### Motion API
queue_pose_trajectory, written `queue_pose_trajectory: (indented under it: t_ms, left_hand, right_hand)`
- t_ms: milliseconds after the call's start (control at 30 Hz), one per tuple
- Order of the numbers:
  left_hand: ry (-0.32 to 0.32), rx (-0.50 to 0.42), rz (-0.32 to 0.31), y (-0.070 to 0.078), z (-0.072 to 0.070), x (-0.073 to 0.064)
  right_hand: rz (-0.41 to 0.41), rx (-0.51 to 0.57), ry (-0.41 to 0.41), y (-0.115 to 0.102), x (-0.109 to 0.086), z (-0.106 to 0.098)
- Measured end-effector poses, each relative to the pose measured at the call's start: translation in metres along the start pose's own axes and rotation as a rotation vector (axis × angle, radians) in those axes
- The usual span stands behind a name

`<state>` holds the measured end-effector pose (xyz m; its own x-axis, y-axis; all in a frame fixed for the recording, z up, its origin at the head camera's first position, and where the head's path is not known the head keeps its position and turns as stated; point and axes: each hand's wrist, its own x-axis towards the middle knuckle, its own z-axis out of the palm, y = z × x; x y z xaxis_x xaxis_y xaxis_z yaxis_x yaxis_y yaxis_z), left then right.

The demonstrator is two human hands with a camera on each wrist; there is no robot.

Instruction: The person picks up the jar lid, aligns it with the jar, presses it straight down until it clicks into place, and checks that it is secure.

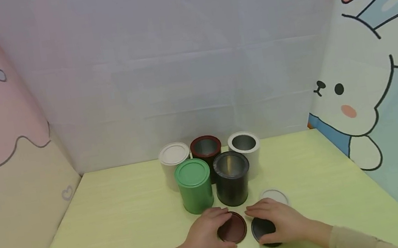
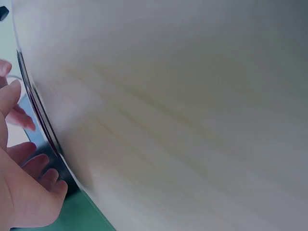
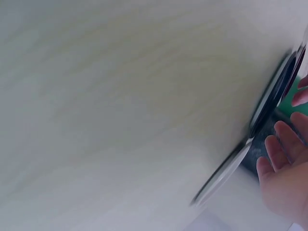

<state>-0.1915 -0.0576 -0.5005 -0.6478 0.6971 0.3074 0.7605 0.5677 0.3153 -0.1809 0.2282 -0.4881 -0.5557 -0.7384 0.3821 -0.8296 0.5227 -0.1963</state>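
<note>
Beyond the left hand (image 1: 208,235) and right hand (image 1: 282,222), I count left white can (image 1: 169,172) and green can (image 1: 195,189) lidded; dark red can (image 1: 208,157), black can (image 1: 232,186) and right white can (image 1: 254,160) uncovered. Both spread loosely, around dark red lid (image 1: 235,228) and black lid (image 1: 263,229) respectively, white lid (image 1: 277,194) just beyond; tabletop (image 1: 119,213) stretches widely either side.

Metal gleams inside the smooth black can (image 1: 233,189), the dark red lid (image 1: 235,229) looks softly glossy, and the backdrop (image 1: 175,67) like creased cloth.

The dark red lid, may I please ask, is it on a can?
No, the dark red lid lies on the table by the left hand.
</note>
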Motion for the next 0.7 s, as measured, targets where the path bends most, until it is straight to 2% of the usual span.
queue_pose_trajectory:
  t_ms: [267, 533, 700]
  left_hand:
    - [-0.010, 0.076, 0.078, 0.020, 0.009, 0.019]
    - [-0.042, 0.106, 0.069, 0.031, 0.019, 0.030]
    - [-0.124, 0.100, 0.040, 0.036, 0.019, 0.034]
  right_hand:
    - [0.027, -0.041, 0.009, 0.011, -0.020, -0.016]
    - [0.064, -0.072, 0.037, 0.017, -0.043, -0.025]
    - [0.084, -0.092, 0.051, 0.017, -0.053, -0.024]
